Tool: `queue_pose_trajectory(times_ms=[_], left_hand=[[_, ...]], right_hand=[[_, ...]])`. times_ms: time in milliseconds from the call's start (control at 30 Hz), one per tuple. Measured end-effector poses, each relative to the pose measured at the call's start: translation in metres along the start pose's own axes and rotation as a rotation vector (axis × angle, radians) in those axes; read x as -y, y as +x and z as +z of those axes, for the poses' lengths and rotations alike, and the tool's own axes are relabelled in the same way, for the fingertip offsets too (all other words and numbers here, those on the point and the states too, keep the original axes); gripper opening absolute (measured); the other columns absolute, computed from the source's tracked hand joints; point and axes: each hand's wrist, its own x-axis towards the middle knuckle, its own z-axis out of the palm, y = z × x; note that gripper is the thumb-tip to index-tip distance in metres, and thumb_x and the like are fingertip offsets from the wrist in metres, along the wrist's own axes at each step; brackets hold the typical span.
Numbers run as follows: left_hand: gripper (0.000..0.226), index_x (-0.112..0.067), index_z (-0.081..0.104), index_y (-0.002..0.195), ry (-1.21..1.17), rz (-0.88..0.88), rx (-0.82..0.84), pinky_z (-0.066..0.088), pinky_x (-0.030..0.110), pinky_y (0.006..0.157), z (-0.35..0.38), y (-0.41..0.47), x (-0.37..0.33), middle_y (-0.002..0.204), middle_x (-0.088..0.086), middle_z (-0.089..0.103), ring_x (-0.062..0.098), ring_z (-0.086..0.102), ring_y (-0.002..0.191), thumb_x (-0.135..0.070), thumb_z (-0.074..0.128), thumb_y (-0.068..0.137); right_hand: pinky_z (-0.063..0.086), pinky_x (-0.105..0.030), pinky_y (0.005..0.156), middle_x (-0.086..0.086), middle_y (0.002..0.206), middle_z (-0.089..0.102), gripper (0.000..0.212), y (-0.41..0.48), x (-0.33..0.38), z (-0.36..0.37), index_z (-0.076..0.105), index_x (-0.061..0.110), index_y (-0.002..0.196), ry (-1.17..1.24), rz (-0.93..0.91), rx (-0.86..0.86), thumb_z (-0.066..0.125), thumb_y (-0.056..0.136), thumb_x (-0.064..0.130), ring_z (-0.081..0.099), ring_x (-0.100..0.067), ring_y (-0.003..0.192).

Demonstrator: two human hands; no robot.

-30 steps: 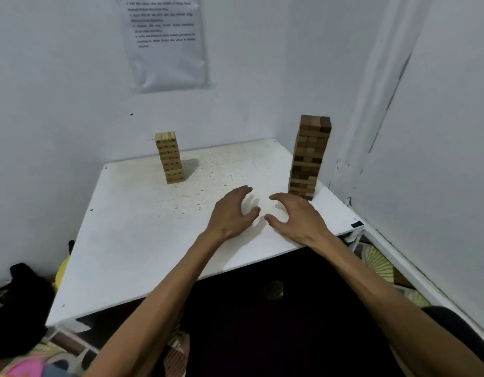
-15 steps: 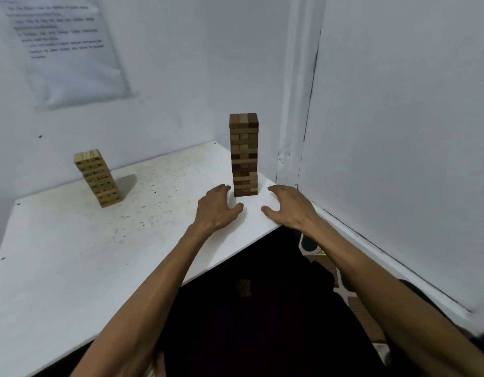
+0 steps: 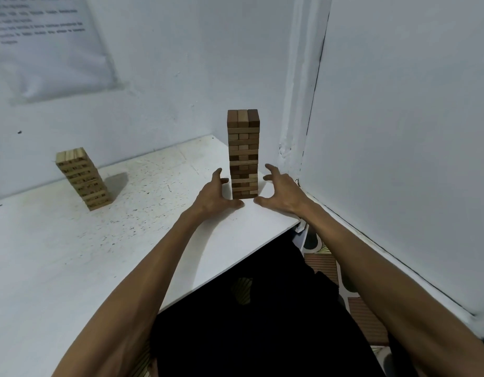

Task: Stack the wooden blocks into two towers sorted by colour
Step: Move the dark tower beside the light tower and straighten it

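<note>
Brown tower and pale tower stand built; stacking looks done. Left hand and right hand are wide open, empty, beside the brown one.

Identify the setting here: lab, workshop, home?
Probably a plain room corner set up for recording, not a workshop: a speckled white tabletop pushed into a corner of bare white painted walls, a printed paper sheet stuck on the wall, and patterned flooring below.

A speckled white table is set into a corner formed by white walls; a printed sheet is fixed at eleven o'clock, and patterned floor is seen at four o'clock
</note>
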Motion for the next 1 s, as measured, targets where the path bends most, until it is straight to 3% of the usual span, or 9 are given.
queue_pose_trajectory(times_ms=[133,300,1000], left_hand=[[0.129,-0.012,0.000,0.165,-0.060,0.002,0.026,0.033,0.038,0.117,-0.003,0.011,0.000,0.162,0.006,0.043,0.027,0.037,0.150,-0.028,0.093,0.077],[0.127,-0.013,0.003,0.165,-0.074,0.025,0.038,0.032,0.030,0.107,-0.004,0.021,0.002,0.155,0.008,0.050,0.028,0.043,0.146,-0.028,0.093,0.076],[0.123,-0.023,0.007,0.165,-0.062,0.066,-0.005,0.032,0.047,0.119,-0.006,0.027,0.016,0.149,0.003,0.058,0.028,0.044,0.146,-0.034,0.092,0.077]], right_hand=[[0.034,-0.035,0.110,-0.002,0.154,0.051,0.117,0.014,-0.005,0.000,0.014,0.022,0.164,0.090,-0.035,0.021,0.088,0.077,0.045,0.036,-0.025,0.145],[0.032,-0.029,0.107,0.001,0.151,0.056,0.113,0.023,-0.010,-0.001,0.015,0.021,0.164,0.187,-0.071,0.065,0.089,0.079,0.034,0.046,-0.024,0.142],[0.038,-0.045,0.116,0.003,0.139,0.065,0.104,0.037,-0.022,-0.003,0.032,0.028,0.157,0.251,-0.164,0.079,0.092,0.073,0.045,0.054,-0.021,0.134]])
